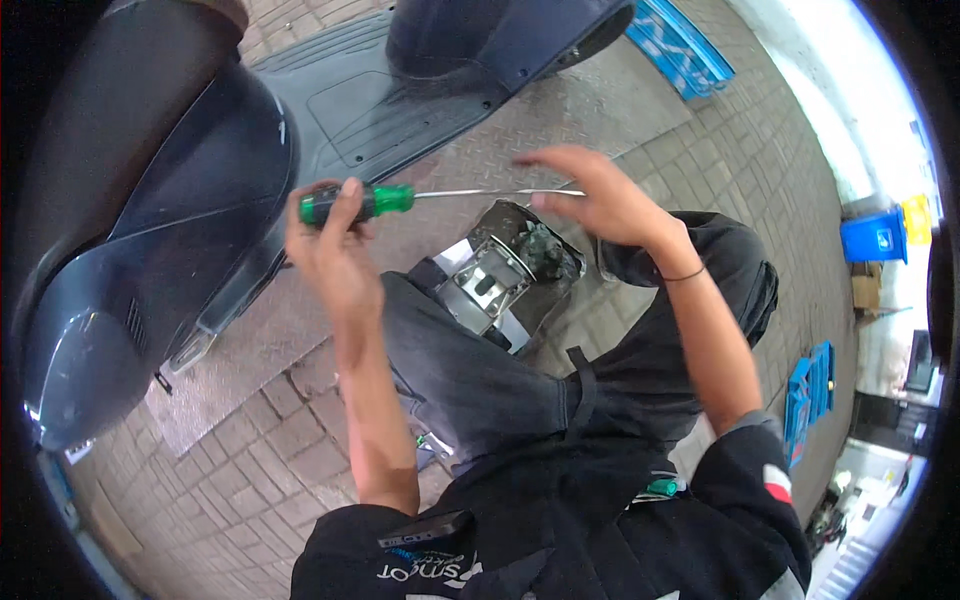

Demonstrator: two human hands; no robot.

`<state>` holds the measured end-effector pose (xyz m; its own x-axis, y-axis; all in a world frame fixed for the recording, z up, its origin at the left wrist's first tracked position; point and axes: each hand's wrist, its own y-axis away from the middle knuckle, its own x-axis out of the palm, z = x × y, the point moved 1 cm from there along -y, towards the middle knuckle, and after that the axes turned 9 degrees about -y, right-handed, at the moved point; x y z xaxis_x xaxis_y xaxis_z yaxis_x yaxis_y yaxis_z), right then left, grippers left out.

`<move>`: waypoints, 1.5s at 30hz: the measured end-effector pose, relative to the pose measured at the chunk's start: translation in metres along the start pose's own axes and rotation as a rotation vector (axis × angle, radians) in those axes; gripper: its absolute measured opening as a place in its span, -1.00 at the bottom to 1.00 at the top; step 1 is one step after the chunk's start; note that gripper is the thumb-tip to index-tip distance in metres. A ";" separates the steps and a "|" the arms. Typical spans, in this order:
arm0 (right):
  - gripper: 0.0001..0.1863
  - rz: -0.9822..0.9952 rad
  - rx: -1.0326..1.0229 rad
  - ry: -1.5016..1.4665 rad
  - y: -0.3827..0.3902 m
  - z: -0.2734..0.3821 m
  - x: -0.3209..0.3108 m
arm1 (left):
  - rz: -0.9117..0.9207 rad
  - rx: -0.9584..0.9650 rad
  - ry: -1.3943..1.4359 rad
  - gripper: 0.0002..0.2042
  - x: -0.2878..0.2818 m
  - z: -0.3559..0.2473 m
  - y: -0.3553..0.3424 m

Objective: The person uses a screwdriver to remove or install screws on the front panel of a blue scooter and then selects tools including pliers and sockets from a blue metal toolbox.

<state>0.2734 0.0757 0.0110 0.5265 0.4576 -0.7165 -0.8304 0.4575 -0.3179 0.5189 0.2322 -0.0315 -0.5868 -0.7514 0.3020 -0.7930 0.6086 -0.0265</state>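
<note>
My left hand (335, 245) is closed around the green-and-black handle of a screwdriver (385, 199), held level with its long thin shaft pointing right. At the shaft's far end is my right hand (605, 200), thumb and fingers apart and slightly blurred. The shaft's tip runs in between them; whether they touch it I cannot tell. Below the shaft, between my legs, sits an open container (570, 268). A silvery metal bracket-like part (487, 284) lies over it, beside a dark crumpled bundle (541, 250).
A dark blue scooter (200, 190) with a flat footboard (350, 110) stands close on my left. Under it lies a metal plate (590, 105) on brick paving (240, 480). Blue tool trays (680, 45) are at the far right, a blue bin (873, 237) by the wall.
</note>
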 end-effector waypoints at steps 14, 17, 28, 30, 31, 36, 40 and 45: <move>-0.83 -0.041 0.270 -0.173 -0.011 -0.072 0.014 | -0.106 -0.080 0.062 -0.83 0.012 0.041 0.034; -0.68 -0.298 0.232 -0.320 -0.071 -0.060 0.080 | -0.145 -0.087 -0.053 -0.86 0.018 0.045 0.049; -0.48 -0.184 -0.002 0.199 -0.156 -0.098 0.203 | -0.270 -0.013 -0.399 -0.97 -0.025 0.074 0.082; -0.52 -0.165 -0.014 0.218 -0.155 -0.099 0.198 | -0.244 -0.028 -0.383 -0.97 -0.033 0.080 0.087; -0.54 -0.105 -0.002 0.192 -0.151 -0.104 0.187 | -0.224 -0.063 -0.383 -0.97 -0.028 0.081 0.086; -0.53 0.156 -0.150 -0.088 -0.144 -0.115 0.161 | -0.126 0.002 -0.291 -0.92 -0.031 0.081 0.060; -0.51 0.492 -0.048 -0.025 -0.082 -0.107 0.070 | -0.173 -0.065 -0.260 -0.79 -0.009 0.097 0.043; -0.49 0.661 0.402 0.109 -0.014 -0.106 -0.088 | -0.037 -0.061 -0.110 -0.46 0.074 0.131 0.030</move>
<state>0.2196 -0.0524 0.0127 -0.0925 0.6632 -0.7427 -0.8245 0.3672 0.4305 0.4301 0.1613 -0.1352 -0.5742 -0.7951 0.1953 -0.8051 0.5917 0.0421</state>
